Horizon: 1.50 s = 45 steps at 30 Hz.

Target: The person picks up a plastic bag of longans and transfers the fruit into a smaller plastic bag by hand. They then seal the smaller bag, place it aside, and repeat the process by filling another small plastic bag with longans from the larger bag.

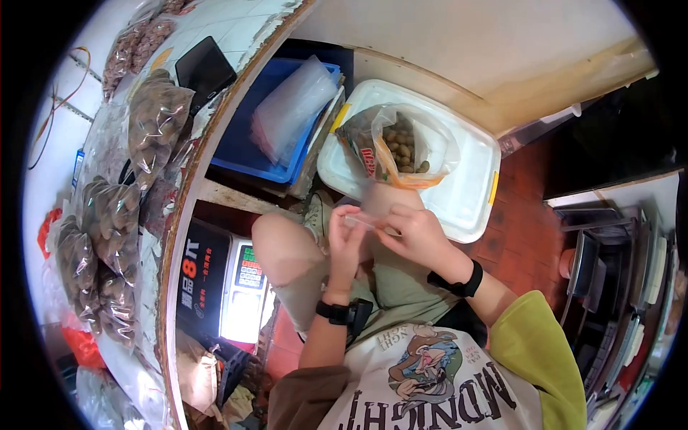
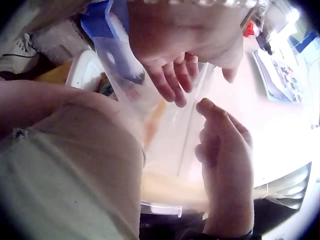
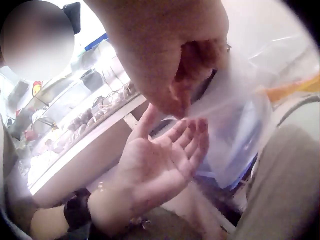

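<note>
Both hands are together in front of the knees at a thin clear plastic bag (image 2: pixel 167 150). My right hand (image 1: pixel 417 231) pinches the bag's edge between thumb and curled fingers, as the right wrist view (image 3: pixel 182 65) shows from close up. Palm up below it, my left hand (image 3: pixel 162 167) has its thumb and fingers spread, with the fingertips right at the bag's edge. In the left wrist view the left hand (image 2: pixel 187 50) has its thumb apart from its fingers, and the bag hangs behind them.
Beyond the hands, an open bag of brown round pieces (image 1: pixel 401 147) stands on a white lidded box (image 1: pixel 473 154). Clear flat bags (image 1: pixel 294 107) lie in a blue bin (image 1: pixel 240 140). Filled bags (image 1: pixel 115 222) line the counter at left, above a lit scale (image 1: pixel 244 301). Shelving stands at right.
</note>
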Each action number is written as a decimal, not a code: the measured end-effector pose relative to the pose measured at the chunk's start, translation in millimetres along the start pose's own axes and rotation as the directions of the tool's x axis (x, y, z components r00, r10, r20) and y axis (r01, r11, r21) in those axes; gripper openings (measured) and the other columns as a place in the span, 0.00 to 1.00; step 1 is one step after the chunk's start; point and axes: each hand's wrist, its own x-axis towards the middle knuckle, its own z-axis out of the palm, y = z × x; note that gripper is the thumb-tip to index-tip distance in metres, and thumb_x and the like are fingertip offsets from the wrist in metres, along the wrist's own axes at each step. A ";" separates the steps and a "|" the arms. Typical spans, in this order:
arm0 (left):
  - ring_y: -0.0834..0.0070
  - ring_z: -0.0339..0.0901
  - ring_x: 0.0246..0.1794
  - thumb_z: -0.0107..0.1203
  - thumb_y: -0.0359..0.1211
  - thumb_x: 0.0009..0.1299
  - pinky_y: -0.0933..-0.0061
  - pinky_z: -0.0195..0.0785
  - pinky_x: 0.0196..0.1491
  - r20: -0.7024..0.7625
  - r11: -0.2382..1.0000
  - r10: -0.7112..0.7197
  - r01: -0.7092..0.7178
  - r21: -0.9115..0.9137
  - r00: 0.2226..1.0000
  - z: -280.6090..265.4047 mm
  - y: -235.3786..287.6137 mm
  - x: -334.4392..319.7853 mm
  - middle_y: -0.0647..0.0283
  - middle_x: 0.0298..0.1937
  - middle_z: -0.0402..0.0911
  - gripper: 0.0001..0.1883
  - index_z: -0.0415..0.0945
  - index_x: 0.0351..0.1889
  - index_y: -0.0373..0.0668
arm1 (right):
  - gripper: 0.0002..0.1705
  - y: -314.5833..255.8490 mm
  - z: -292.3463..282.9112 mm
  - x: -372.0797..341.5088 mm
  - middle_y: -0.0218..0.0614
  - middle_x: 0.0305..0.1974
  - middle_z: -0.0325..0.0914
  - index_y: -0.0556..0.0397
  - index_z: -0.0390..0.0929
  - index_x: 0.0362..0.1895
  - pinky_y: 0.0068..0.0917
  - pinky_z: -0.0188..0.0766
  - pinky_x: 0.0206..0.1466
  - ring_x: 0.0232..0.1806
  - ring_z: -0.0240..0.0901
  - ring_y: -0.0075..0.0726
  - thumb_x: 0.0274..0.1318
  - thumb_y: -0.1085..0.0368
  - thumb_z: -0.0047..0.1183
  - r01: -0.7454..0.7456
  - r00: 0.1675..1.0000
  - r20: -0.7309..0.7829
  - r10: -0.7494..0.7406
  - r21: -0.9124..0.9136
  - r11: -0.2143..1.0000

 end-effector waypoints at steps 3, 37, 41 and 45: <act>0.79 0.74 0.47 0.55 0.24 0.69 0.77 0.70 0.51 0.011 0.998 -0.006 0.006 0.063 1.000 3.4 3.6 1.6 0.64 0.45 0.75 0.20 0.63 0.58 0.40 | 0.06 -5.5 0.2 -0.2 0.37 0.28 0.75 0.53 0.82 0.30 0.36 0.73 0.32 0.28 0.76 0.44 0.47 0.65 0.60 -0.058 0.998 0.035 0.058 0.000 0.998; 0.80 0.79 0.35 0.59 0.20 0.64 0.81 0.74 0.42 0.043 0.975 -0.103 0.093 0.201 0.994 31.2 34.3 -16.0 0.60 0.35 0.82 0.36 0.55 0.69 0.36 | 0.06 3.1 -1.8 -36.1 0.37 0.25 0.70 0.53 0.79 0.29 0.34 0.66 0.26 0.23 0.70 0.41 0.46 0.65 0.60 -0.055 0.986 -0.137 0.093 0.258 0.965; 0.81 0.79 0.33 0.57 0.21 0.65 0.81 0.73 0.38 0.030 0.889 -0.031 0.014 0.458 0.999 71.5 68.3 -24.5 0.62 0.34 0.82 0.25 0.62 0.60 0.37 | 0.07 -10.9 -31.3 -39.0 0.36 0.27 0.71 0.52 0.79 0.29 0.35 0.69 0.23 0.23 0.73 0.44 0.43 0.64 0.60 0.013 0.964 -0.265 -0.023 -0.042 0.999; 0.73 0.81 0.28 0.54 0.24 0.64 0.73 0.72 0.32 0.202 0.643 0.011 -0.161 0.749 0.979 111.4 105.1 -18.6 0.59 0.28 0.81 0.20 0.65 0.55 0.38 | 0.08 -23.2 -56.9 -38.2 0.36 0.27 0.70 0.53 0.75 0.24 0.37 0.71 0.27 0.24 0.73 0.45 0.40 0.65 0.60 0.041 0.914 -0.395 -0.092 -0.135 0.990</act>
